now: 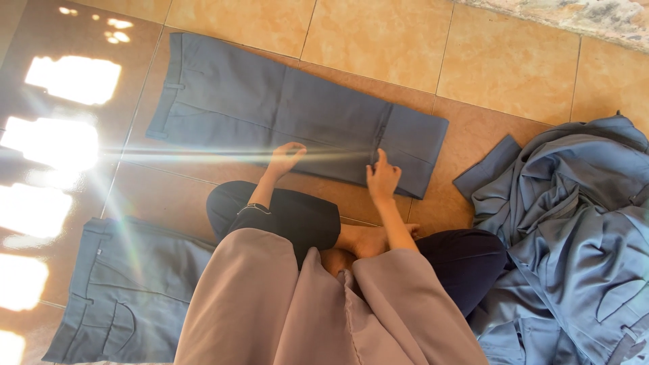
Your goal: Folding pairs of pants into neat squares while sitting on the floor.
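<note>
Seated on a tiled floor (378, 40), a person presses both open palms, left hand (284, 159) and right hand (382, 178), seemingly flat, on folded grey trousers (270, 108) lying lengthwise left-to-right, waistband pointing left.

A home, by the look of it; glossy tan tiled floor (378, 40) with sunlight patches falling across it; a person sits cross-legged on the bare floor among laundry; grey-blue trousers (291, 111) laid flat; a heap of blue-grey clothes (574, 230) alongside; another pair of trousers (128, 290) nearby.
</note>
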